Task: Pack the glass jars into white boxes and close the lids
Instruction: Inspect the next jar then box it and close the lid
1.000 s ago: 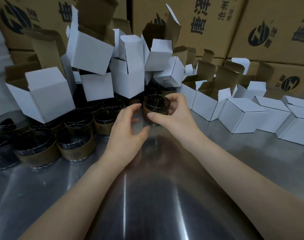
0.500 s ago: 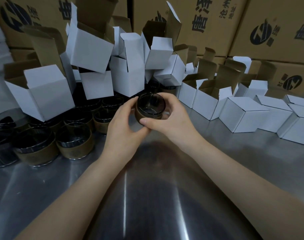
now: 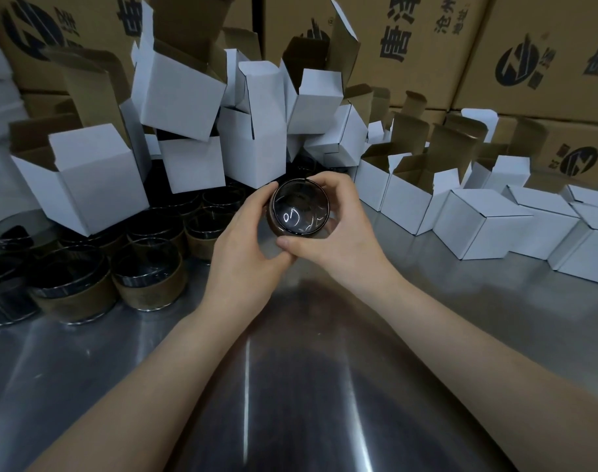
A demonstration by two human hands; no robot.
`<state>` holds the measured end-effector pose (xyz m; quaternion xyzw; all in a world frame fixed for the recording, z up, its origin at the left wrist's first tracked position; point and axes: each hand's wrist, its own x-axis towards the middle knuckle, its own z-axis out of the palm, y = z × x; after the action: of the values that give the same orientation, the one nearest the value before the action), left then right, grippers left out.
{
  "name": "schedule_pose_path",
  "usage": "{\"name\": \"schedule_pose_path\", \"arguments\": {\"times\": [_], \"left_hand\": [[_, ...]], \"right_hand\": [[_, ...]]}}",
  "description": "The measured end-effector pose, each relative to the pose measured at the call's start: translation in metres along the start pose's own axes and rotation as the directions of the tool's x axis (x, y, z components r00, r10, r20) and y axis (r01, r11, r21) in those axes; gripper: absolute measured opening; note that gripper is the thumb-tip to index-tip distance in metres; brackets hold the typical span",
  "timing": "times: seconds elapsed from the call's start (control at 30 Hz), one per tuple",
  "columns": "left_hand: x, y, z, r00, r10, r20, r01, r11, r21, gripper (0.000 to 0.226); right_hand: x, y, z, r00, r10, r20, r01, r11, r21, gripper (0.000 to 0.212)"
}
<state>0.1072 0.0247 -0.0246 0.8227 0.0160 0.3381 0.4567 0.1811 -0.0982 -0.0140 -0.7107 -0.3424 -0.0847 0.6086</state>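
Both hands, left [image 3: 246, 247] and right [image 3: 335, 233], curl round one glass jar [image 3: 300, 210], held tilted above the bench [image 3: 290, 386], just before the open white boxes [image 3: 253, 137]; smooth glass could slip and strike the steel.

The near part of the steel counter [image 3: 290, 403] is bare, and a hand can pass there freely from either side. At the left, glass jars [image 3: 147, 281] stand close together and block the low way; above them leans a pile of open white boxes [image 3: 178, 97], some tilted. At the right, a row of white boxes [image 3: 478, 226] runs along the counter. Brown cartons [image 3: 409, 46] close the back. The middle gap is taken by the left hand [image 3: 243, 257], the right hand [image 3: 341, 240] and the jar [image 3: 299, 209] they grip.
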Motion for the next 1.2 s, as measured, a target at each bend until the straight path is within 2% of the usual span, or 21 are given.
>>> {"name": "schedule_pose_path", "arguments": {"times": [0.33, 0.67, 0.9, 1.03, 1.2], "left_hand": [[0.000, -0.005, -0.001, 1.000, 0.015, 0.019, -0.016, 0.999, 0.040, 0.073], [-0.002, -0.004, -0.001, 0.998, -0.036, 0.050, 0.037, 0.999, -0.024, 0.074], [-0.003, 0.000, -0.001, 0.993, -0.080, 0.089, 0.089, 0.990, -0.110, 0.086], [-0.004, 0.001, -0.001, 0.992, -0.074, 0.098, 0.083, 0.992, -0.090, 0.089], [-0.001, 0.001, -0.002, 0.998, 0.011, 0.061, -0.010, 1.000, -0.014, 0.085]], "right_hand": [[-0.003, -0.003, -0.002, 1.000, -0.023, 0.007, 0.024, 0.997, -0.075, 0.073], [0.000, -0.004, -0.006, 0.995, -0.095, 0.024, 0.097, 0.983, -0.158, 0.074], [0.004, -0.004, -0.010, 0.999, 0.002, 0.034, 0.000, 0.999, -0.048, 0.078], [0.006, -0.003, -0.012, 0.998, 0.066, 0.013, -0.066, 0.995, 0.068, 0.080], [0.007, -0.004, -0.014, 0.995, 0.097, 0.000, -0.097, 0.995, 0.016, 0.082]]}}
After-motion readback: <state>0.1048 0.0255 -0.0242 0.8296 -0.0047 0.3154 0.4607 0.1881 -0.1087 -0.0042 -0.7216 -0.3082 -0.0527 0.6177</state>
